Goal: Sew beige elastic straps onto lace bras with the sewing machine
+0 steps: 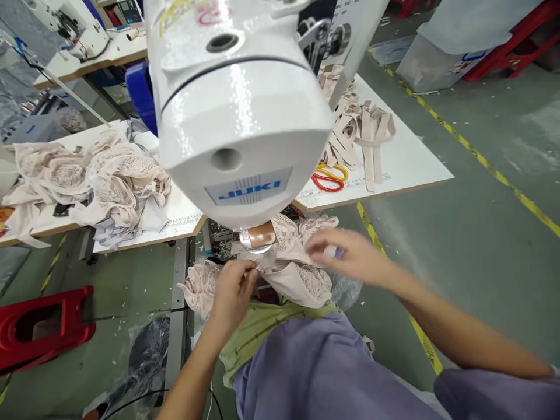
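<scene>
A beige lace bra [301, 283] lies bunched under the head of a white sewing machine [245, 116]. Its fabric spreads to both sides of the needle area, which the machine head partly hides. My left hand [231, 289] pinches the edge of the bra just left of the machine's presser area, thumb and fingertips together. Over the right part of the lace, my right hand [352, 256] hovers, slightly blurred, fingers curved and apart from the thumb. I see nothing in its grasp.
Beige lace garments [100, 175] are heaped on the left table. Scissors with red and yellow handles [330, 178] and beige straps [367, 140] lie on the right table [411, 166]. A red stool [44, 326] stands at the lower left, a plastic bin [446, 61] at the upper right.
</scene>
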Demonstrator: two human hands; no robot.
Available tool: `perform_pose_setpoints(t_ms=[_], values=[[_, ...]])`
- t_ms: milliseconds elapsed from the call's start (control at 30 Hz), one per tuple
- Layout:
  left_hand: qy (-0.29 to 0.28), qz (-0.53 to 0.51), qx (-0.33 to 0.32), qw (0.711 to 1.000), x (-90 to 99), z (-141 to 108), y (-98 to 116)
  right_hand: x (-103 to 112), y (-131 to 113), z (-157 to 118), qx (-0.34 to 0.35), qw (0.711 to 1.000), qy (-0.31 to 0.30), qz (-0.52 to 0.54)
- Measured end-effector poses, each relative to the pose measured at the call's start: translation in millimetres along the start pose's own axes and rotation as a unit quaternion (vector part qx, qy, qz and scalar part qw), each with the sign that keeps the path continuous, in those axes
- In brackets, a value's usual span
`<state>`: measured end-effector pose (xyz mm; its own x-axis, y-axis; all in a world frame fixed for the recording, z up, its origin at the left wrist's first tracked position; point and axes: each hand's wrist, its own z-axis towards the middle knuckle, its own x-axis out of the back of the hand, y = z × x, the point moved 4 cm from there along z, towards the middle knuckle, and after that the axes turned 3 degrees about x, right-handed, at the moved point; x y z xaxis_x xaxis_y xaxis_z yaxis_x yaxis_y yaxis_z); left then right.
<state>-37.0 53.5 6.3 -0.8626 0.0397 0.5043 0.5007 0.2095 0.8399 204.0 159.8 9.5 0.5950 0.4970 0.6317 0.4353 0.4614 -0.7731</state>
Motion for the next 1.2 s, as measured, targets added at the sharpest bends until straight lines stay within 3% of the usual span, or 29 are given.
perform_pose_setpoints(t_ms=[33,100,200,333,433,500,700,800,1200], values=[[0.041,0.057,-0.051,0.996,-4.7,-2,5,-18,-11,-12,0.013,0.998,-0.058,0.027],[0.074,0.114,-0.134,0.982,-19.0,-7,16,-46,-24,-27,0.026,0.991,-0.106,0.071],[0.043,0.109,-0.173,0.978,-40.3,-10,34,-63,-28,-26,-0.001,0.979,-0.050,0.196],[0.040,-0.005,-0.064,0.997,-44.7,-2,52,-51,-31,-3,-0.098,0.947,0.089,0.294],[0.090,-0.061,0.007,0.994,-32.4,5,55,-34,-38,23,-0.109,0.941,0.134,0.291],[0.122,-0.024,0.018,0.992,-21.8,9,52,-25,-38,43,-0.097,0.945,0.147,0.277],[0.178,0.210,-0.100,0.956,-3.1,17,42,-9,-28,88,-0.046,0.969,0.129,0.204],[0.191,0.235,-0.107,0.947,1.6,22,41,-5,-29,101,-0.013,0.974,0.119,0.191],[0.197,0.271,-0.115,0.935,9.3,27,45,-2,-33,111,-0.020,0.988,0.106,0.114]])
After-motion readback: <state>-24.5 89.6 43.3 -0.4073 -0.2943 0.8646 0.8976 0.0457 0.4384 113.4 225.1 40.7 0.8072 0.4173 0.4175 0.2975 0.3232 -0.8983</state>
